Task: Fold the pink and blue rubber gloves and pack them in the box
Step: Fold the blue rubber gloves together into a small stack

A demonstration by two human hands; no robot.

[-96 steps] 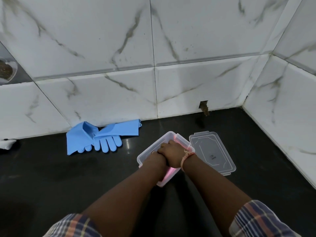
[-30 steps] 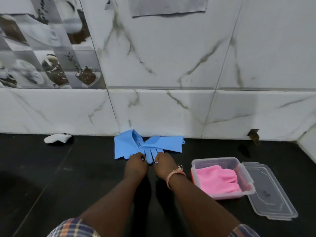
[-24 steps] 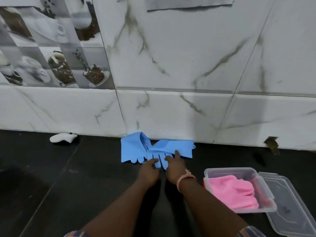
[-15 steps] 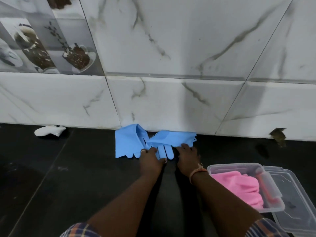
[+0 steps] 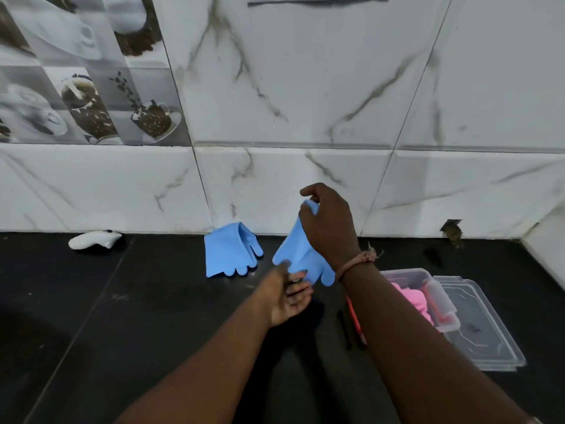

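Observation:
My right hand [image 5: 328, 224] holds one blue rubber glove [image 5: 295, 249] up off the black counter, pinching its cuff end, so the glove's fingers hang down. My left hand [image 5: 286, 293] is under it, palm up, with its thumb and fingertips on the glove's lower edge. The second blue glove [image 5: 227, 254] lies flat on the counter by the wall, fingers pointing toward me. The pink gloves [image 5: 411, 298] lie folded in the clear plastic box [image 5: 440, 296] at the right, partly hidden by my right forearm.
The box's clear lid [image 5: 483, 335] lies flat beside the box on the right. A small white object [image 5: 93, 239] rests at the foot of the tiled wall on the left. The black counter [image 5: 137, 316] runs to a corner at the right.
The two blue gloves lay overlapping by the wall with both hands on them; now my right hand has lifted one glove up and toward me, and the other stays on the counter.

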